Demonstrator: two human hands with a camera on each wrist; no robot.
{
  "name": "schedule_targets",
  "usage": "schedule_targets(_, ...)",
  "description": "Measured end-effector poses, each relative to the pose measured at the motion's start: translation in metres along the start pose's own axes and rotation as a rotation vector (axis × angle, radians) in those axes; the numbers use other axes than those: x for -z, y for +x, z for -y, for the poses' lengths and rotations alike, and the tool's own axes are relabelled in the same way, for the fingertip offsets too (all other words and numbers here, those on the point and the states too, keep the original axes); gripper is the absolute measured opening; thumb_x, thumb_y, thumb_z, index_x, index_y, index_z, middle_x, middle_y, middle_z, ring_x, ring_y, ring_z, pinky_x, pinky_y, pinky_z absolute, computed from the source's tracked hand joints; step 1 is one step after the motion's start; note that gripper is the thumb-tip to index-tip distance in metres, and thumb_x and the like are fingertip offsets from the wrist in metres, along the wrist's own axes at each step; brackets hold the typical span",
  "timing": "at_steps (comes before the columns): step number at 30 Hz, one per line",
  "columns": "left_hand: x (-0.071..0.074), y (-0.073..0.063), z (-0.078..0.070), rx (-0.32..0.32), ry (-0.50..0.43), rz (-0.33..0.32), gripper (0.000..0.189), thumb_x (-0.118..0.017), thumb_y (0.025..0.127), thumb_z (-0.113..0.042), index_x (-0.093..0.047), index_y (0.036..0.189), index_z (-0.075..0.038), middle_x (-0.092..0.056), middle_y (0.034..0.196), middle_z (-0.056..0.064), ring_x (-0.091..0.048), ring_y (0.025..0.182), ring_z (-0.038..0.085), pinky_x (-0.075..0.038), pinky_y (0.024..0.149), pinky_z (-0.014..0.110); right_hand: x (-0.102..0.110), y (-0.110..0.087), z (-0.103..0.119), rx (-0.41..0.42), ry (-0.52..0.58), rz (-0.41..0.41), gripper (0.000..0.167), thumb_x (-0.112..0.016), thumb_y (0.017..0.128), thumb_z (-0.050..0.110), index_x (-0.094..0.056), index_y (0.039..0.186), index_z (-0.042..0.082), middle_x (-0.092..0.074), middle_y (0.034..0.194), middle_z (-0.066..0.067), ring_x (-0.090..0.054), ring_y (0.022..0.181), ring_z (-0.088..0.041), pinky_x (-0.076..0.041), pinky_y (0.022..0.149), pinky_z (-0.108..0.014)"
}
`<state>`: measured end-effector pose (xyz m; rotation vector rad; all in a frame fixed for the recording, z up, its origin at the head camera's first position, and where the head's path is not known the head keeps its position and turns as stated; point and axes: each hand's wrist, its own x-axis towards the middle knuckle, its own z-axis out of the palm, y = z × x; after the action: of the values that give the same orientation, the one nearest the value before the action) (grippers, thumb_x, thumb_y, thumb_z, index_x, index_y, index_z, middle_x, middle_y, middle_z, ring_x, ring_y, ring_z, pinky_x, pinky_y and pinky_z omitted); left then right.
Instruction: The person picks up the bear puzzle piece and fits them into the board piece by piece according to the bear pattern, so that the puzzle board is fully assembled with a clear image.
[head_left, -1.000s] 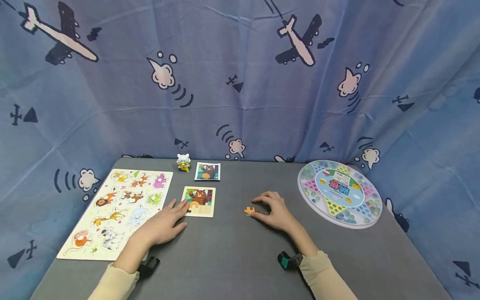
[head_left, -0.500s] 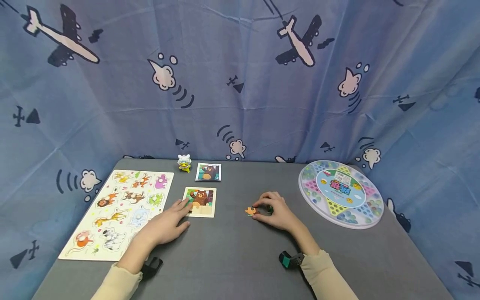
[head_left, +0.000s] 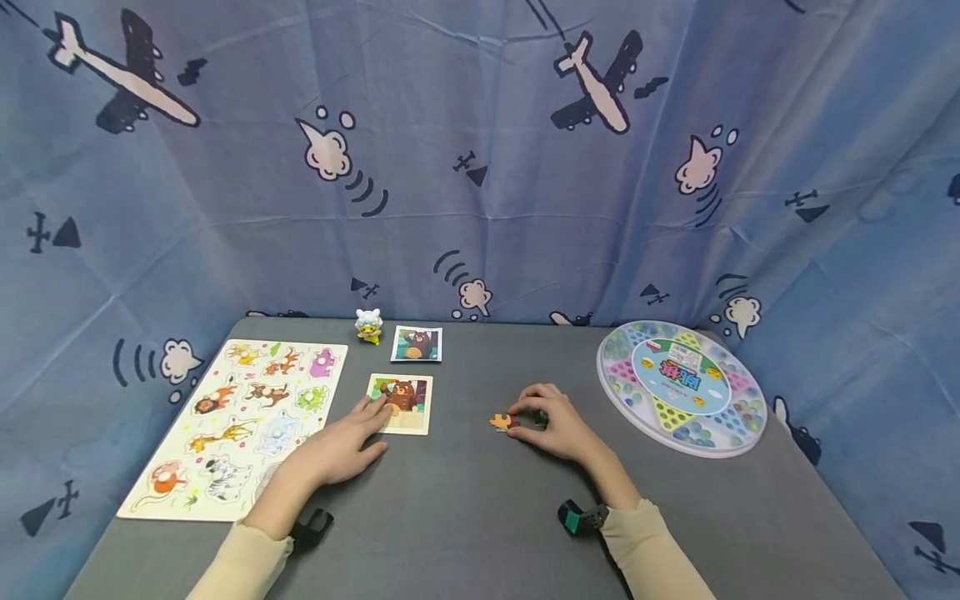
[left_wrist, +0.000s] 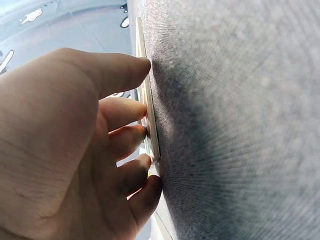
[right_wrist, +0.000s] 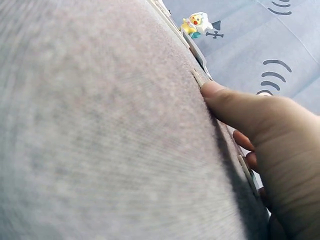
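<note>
My left hand (head_left: 341, 442) lies with its fingertips on the left side of a small wooden bear jigsaw puzzle (head_left: 411, 423). In the left wrist view its fingers (left_wrist: 131, 137) reach over the puzzle's edge (left_wrist: 151, 112), the thumb beside it. To the right, my right hand (head_left: 553, 425) pinches an orange and brown puzzle piece (head_left: 500, 422) between thumb and forefinger, low over the grey table. Another piece (head_left: 540, 418), greenish, lies under that palm, mostly hidden; the right wrist view shows the edge of this second piece (right_wrist: 245, 167) below the fingers.
A bear picture card (head_left: 417, 343) and a small toy figure (head_left: 368, 326) stand behind the puzzle. On the left lies a large animal puzzle board (head_left: 255, 392), partly under my left forearm. A round Chinese checkers board (head_left: 681, 387) lies at the right, and a patterned curtain (head_left: 480, 167) hangs behind.
My left hand has slid a little to the right over the bear puzzle. The right thumb and forefinger have shifted slightly right around the orange piece, which has barely moved.
</note>
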<state>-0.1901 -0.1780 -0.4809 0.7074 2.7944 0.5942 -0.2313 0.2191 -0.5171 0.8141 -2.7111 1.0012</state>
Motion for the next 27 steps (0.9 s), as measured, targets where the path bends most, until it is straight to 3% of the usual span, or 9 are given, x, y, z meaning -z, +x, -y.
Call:
schedule_targets(6, 0.001, -0.002, 0.0, -0.004, -0.012, 0.004, 0.061, -0.059, 0.109, -0.026, -0.042, 0.162, -0.003, -0.028, 0.173, 0.018, -0.02, 0.16, 0.046, -0.032, 0.123, 0.065, 0.001, 0.0, 0.001, 0.014, -0.005, 0.005, 0.02, -0.091, 0.087, 0.027, -0.082, 0.105, 0.026, -0.067, 0.115, 0.003, -0.055, 0.114, -0.025, -0.042, 0.097, -0.066)
schedule_targets(19, 0.001, -0.003, 0.002, -0.001, -0.031, 0.017, 0.06, -0.057, 0.11, -0.026, -0.04, 0.164, -0.006, -0.026, 0.174, 0.016, -0.019, 0.161, 0.045, -0.03, 0.124, 0.064, 0.0, 0.001, 0.003, 0.028, 0.007, 0.013, 0.02, -0.088, 0.089, 0.019, -0.08, 0.107, 0.018, -0.07, 0.118, -0.003, -0.056, 0.116, -0.028, -0.036, 0.092, -0.044)
schedule_targets(27, -0.001, -0.001, 0.007, -0.013, -0.039, 0.012, 0.061, -0.058, 0.109, -0.025, -0.04, 0.163, -0.005, -0.027, 0.174, 0.016, -0.021, 0.16, 0.045, -0.03, 0.124, 0.065, 0.003, 0.006, 0.012, -0.055, -0.011, 0.017, 0.02, -0.083, 0.094, 0.021, -0.078, 0.112, 0.014, -0.071, 0.118, -0.005, -0.057, 0.115, -0.029, -0.041, 0.093, -0.048)
